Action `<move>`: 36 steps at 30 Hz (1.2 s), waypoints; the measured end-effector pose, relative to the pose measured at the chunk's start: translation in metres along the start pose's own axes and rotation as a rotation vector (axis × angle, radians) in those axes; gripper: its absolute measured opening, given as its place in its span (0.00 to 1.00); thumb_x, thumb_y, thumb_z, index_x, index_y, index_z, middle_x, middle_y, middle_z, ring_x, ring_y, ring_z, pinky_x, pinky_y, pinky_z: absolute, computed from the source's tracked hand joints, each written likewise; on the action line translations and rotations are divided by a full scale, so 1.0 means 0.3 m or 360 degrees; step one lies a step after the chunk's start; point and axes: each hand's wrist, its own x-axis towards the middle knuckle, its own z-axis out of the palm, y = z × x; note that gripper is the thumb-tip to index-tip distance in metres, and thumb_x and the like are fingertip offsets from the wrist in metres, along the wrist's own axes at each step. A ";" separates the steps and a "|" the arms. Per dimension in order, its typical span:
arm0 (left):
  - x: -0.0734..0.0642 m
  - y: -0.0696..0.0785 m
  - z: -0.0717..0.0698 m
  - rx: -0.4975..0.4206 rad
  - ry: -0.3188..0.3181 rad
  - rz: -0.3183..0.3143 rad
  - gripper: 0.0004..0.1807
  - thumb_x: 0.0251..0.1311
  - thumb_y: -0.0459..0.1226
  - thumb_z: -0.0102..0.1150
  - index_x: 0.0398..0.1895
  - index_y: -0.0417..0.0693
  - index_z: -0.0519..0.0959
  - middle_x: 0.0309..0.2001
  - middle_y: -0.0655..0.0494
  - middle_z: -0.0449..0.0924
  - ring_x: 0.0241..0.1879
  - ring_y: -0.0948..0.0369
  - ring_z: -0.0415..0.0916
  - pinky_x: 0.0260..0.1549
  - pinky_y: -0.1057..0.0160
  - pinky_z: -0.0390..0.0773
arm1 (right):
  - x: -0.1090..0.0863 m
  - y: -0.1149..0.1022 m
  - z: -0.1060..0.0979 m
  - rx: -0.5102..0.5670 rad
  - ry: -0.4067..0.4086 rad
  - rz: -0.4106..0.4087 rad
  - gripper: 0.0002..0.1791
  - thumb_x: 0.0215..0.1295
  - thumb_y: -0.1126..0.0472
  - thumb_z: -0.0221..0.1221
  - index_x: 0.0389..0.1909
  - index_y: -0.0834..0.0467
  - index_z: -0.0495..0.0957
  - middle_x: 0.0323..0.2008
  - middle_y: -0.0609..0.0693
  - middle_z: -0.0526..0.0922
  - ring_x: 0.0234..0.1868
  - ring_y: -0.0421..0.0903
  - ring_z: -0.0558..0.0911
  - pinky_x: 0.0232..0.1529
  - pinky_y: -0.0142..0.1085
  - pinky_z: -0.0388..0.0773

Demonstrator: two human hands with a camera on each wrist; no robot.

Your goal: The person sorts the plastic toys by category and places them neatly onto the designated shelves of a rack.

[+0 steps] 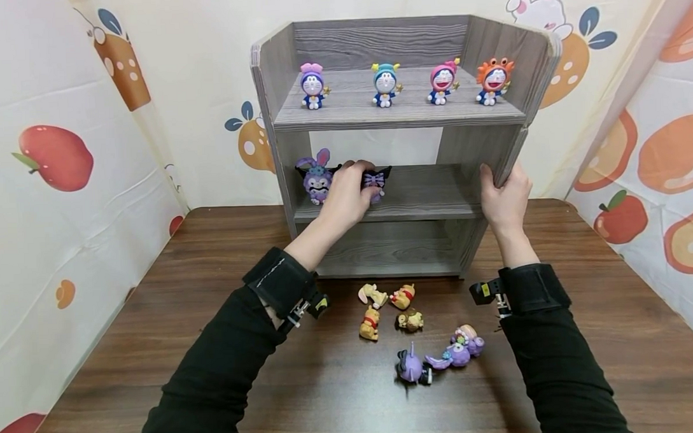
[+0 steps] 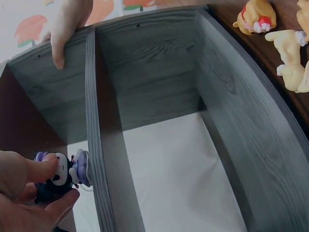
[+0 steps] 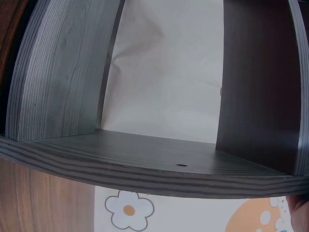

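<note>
My left hand (image 1: pixel 346 194) pinches a black-hooded figurine (image 1: pixel 378 179) with a purple bow at the middle shelf (image 1: pixel 431 188). In the left wrist view, thumb and fingers hold this figurine (image 2: pixel 61 174) by its head and body, its purple base at the shelf board's edge. Beside it on the left stands a purple rabbit-eared figurine (image 1: pixel 318 182), partly covered by the hand. With thumb inside and fingers outside, my right hand (image 1: pixel 505 198) grips the right side panel of the grey wooden display shelf (image 1: pixel 380 123). Only a sliver of that hand shows in the right wrist view.
Several blue figurines in colourful hoods, such as an orange crab-like one (image 1: pixel 494 81), stand along the top shelf. On the brown table (image 1: pixel 260 372) before the unit lie small yellow figurines (image 1: pixel 370 323) and purple ones (image 1: pixel 410 366). Fruit-patterned cloth (image 1: pixel 660 167) hangs around.
</note>
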 end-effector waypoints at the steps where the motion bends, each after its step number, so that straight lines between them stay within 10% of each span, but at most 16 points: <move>1: 0.005 -0.002 0.001 0.0001 -0.0003 -0.0011 0.19 0.54 0.34 0.58 0.49 0.36 0.73 0.46 0.44 0.74 0.48 0.53 0.69 0.48 0.61 0.66 | 0.000 0.000 0.000 0.0000 0.0001 0.0001 0.15 0.56 0.66 0.53 0.43 0.70 0.73 0.41 0.63 0.78 0.46 0.54 0.76 0.46 0.46 0.70; 36: 0.031 -0.024 -0.001 0.0038 -0.0167 -0.0119 0.34 0.52 0.38 0.60 0.62 0.41 0.60 0.57 0.42 0.65 0.56 0.52 0.62 0.53 0.61 0.63 | -0.002 0.002 0.001 -0.0010 0.0014 -0.0001 0.14 0.56 0.66 0.53 0.42 0.70 0.73 0.40 0.63 0.78 0.45 0.54 0.77 0.44 0.46 0.71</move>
